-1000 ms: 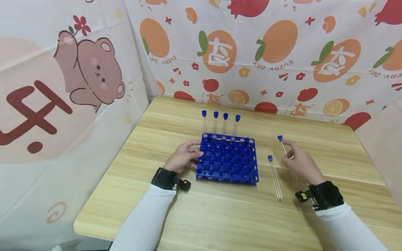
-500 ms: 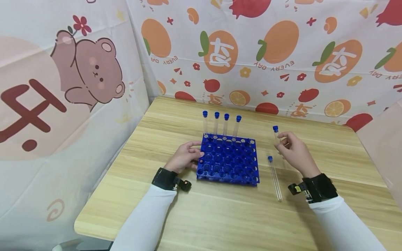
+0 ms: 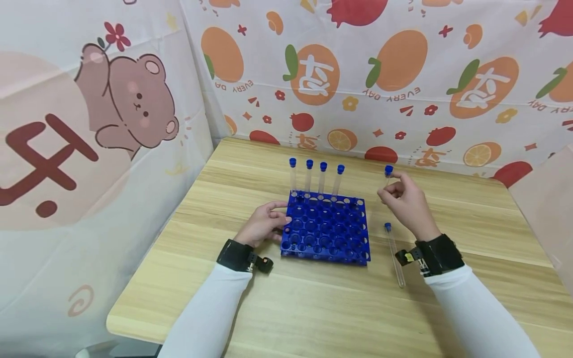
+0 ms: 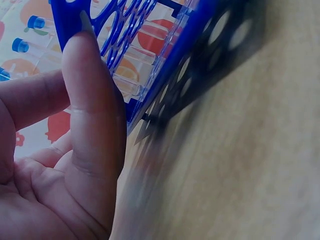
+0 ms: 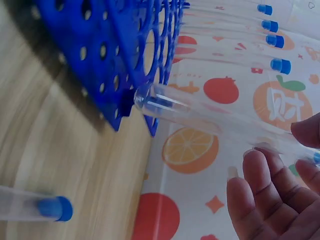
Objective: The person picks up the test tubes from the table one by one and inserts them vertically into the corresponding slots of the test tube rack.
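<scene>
A blue test tube rack (image 3: 329,226) stands on the wooden table. My left hand (image 3: 263,224) grips its left side, with the thumb on the top plate. Along the rack's back row, several clear tubes with blue caps (image 3: 323,166) stand upright. My right hand (image 3: 408,205) pinches another capped test tube (image 5: 200,112) near its cap, right of the rack. In the right wrist view, this tube's rounded bottom points towards the rack; whether they touch I cannot tell. One more test tube (image 3: 394,256) lies on the table below my right hand, partly behind the wrist camera.
The wooden table (image 3: 313,308) extends around the rack. A fruit-printed cloth (image 3: 353,59) hangs behind the table's back edge, and a cloth with a bear (image 3: 139,104) hangs at the left.
My right hand has lifted the pinched test tube and moved it left and back, more upright, closer to the rack. My left hand and the rack have stayed in place.
</scene>
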The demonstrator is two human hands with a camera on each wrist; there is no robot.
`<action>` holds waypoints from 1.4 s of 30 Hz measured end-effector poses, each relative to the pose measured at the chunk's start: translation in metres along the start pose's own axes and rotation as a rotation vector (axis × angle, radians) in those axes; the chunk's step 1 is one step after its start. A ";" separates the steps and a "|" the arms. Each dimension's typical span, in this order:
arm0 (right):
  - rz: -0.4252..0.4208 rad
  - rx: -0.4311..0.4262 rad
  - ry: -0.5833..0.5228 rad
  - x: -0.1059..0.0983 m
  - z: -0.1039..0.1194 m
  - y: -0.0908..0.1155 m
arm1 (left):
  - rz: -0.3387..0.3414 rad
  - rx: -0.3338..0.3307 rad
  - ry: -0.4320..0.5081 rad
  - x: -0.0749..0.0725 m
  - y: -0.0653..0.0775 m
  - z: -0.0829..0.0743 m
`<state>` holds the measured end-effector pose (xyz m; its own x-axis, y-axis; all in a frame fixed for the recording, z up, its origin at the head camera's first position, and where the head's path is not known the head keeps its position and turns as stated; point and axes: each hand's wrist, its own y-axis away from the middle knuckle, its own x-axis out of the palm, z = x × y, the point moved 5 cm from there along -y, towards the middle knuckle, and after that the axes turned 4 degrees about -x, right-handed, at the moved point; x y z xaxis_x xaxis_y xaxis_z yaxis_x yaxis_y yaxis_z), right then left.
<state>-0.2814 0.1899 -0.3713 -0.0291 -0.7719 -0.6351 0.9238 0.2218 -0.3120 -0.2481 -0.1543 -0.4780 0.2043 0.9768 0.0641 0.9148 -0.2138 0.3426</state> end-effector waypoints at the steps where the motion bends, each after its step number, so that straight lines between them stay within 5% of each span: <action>1: -0.005 -0.004 -0.001 0.001 0.002 -0.002 | 0.000 0.000 0.000 0.000 0.000 0.000; 20: -0.024 -0.098 -0.081 0.025 0.029 -0.028 | -0.009 -0.003 0.001 0.000 0.001 0.001; 42: 0.043 -0.043 -0.064 0.042 0.015 -0.035 | -0.006 0.001 0.002 0.001 0.003 -0.002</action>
<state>-0.3089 0.1406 -0.3769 0.0361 -0.7970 -0.6030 0.9063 0.2803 -0.3162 -0.2462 -0.1540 -0.4748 0.1983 0.9780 0.0644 0.9164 -0.2083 0.3419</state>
